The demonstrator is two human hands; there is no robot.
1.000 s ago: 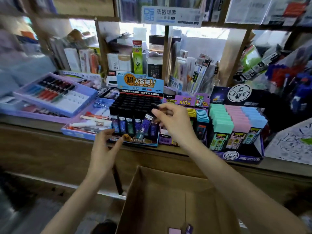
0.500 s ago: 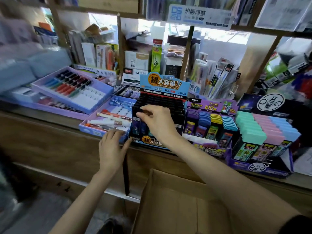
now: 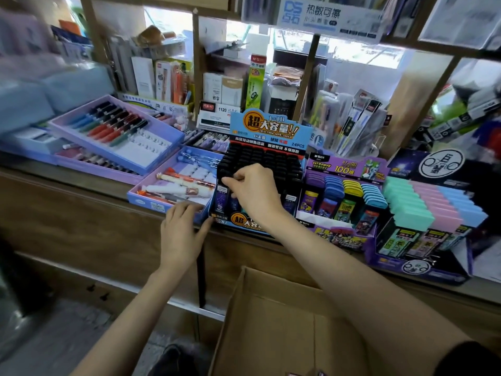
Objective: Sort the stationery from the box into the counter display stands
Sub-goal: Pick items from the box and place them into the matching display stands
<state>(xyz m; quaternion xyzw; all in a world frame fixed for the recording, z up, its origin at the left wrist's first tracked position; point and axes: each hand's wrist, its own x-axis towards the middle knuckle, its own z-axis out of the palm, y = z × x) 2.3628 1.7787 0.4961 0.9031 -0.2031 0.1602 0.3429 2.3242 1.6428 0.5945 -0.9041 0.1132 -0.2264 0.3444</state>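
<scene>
My right hand (image 3: pixel 254 194) pinches a black-capped lead refill tube (image 3: pixel 227 183) at the front left of the blue lead display stand (image 3: pixel 267 131). My left hand (image 3: pixel 180 232) rests flat against the worktop (image 3: pixel 81 185) edge, fingertips touching the stand's corner. The cardboard box (image 3: pixel 271 321) stands open below.

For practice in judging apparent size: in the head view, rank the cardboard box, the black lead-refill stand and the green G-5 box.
1. Cardboard box, though nearest the camera.
2. Black lead-refill stand.
3. Green G-5 box, farthest back.
</scene>
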